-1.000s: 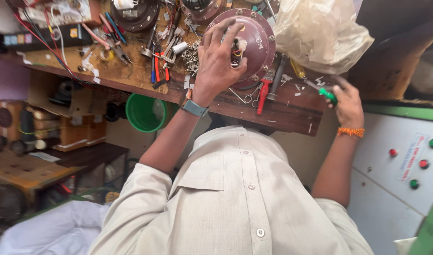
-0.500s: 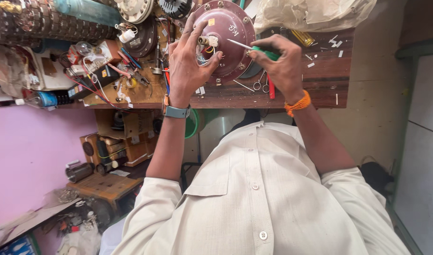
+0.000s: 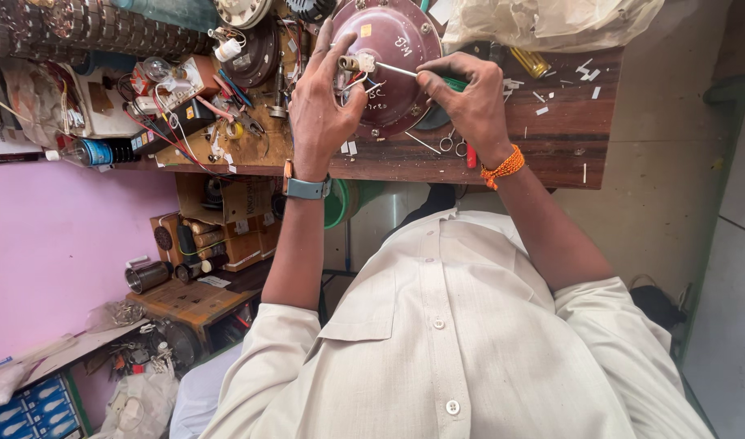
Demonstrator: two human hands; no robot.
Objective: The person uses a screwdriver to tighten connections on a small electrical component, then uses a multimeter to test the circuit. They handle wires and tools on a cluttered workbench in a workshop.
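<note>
On the far wooden bench (image 3: pixel 551 154) lay a round maroon metal motor housing (image 3: pixel 393 61), likely heavy and rigid. The left hand (image 3: pixel 320 106) pinched its small fragile white wired part (image 3: pixel 358 63); the right hand (image 3: pixel 470 102) pinched a green-handled screwdriver (image 3: pixel 421 76) against it.

Both hands working on the maroon motor housing at the bench

The left hand (image 3: pixel 320 106) is gripping the small white part (image 3: pixel 358 63) at the centre of the housing (image 3: pixel 393 69), while the right hand (image 3: pixel 470 102) is pressing a green-handled screwdriver (image 3: pixel 413 75) tip against it. Scissors (image 3: pixel 452 146) are lying just beside the right wrist on the wooden bench (image 3: pixel 551 146), wires (image 3: pixel 186 122) cluttering its left.
</note>
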